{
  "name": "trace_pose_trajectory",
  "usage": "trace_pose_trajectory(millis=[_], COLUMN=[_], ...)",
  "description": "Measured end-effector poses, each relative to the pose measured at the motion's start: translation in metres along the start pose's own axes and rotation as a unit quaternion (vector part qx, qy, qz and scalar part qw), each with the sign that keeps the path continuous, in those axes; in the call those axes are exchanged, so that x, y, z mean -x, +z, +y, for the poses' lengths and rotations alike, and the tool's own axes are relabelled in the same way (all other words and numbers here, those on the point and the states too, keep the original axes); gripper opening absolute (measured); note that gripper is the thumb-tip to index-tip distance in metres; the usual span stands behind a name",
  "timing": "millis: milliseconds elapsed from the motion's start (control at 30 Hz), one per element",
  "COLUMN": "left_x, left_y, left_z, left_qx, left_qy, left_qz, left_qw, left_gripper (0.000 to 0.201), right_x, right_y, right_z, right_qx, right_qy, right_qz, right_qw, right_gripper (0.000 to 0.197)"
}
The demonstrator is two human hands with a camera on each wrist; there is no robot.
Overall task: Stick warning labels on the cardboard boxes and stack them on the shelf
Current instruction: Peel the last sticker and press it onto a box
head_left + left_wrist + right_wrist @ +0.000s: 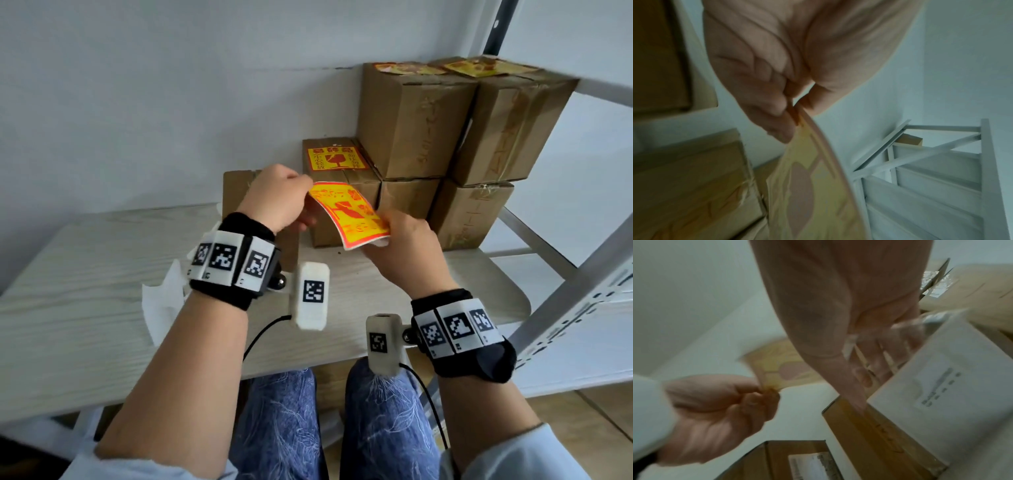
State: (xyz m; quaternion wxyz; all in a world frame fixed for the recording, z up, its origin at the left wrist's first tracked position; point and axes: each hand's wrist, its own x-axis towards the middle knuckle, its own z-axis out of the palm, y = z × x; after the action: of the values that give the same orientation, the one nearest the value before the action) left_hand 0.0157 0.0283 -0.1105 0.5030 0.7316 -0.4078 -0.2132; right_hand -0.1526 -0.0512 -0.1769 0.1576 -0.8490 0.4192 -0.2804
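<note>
**Both your hands hold one warning sticker above the table**

Your left hand point(274, 197) pinches the far left corner of the yellow and red rectangular paper warning sticker point(349, 214). The left wrist view shows the fingertips point(785, 129) pressed together on its edge, with the sheet point(813, 186) curving away from them. Your right hand point(407, 250) grips the sticker's near right end, thumb on the printed face and fingers underneath. A white paper edge shows just below that end. The right wrist view is blurred, so the finger positions there cannot be made out.

The sticker hangs in the air, bowed between your hands, in front of the small brown cardboard box point(363, 176), which carries a matching label on its top. It touches no box.

To the right of the small box stand four larger brown cardboard boxes, taped shut and stacked two high point(411, 120). Another brown box point(236, 192) sits behind your left hand. All rest on the pale wood-grain table point(85, 274). Crumpled white paper point(161, 301) lies near your left wrist, and a grey metal shelf frame point(565, 294) rises at the right.
</note>
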Motion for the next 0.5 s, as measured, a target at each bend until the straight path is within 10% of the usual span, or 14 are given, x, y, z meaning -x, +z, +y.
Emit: trace_pose_trajectory(millis=[400, 500], left_x=[0.007, 0.008], left_y=[-0.019, -0.023], left_z=[0.0, -0.002], left_qx=[0.015, 0.061], left_qy=[0.094, 0.089], left_qz=[0.171, 0.195], left_qw=[0.981, 0.975], left_gripper=[0.026, 0.026], right_x=[-0.004, -0.005], right_y=[-0.031, -0.034], right_z=[-0.035, -0.044], right_qx=[-0.2, -0.337], right_qy=[-0.002, -0.019], right_qz=[0.045, 0.027], right_qw=[0.979, 0.941], right_gripper=[0.085, 0.075])
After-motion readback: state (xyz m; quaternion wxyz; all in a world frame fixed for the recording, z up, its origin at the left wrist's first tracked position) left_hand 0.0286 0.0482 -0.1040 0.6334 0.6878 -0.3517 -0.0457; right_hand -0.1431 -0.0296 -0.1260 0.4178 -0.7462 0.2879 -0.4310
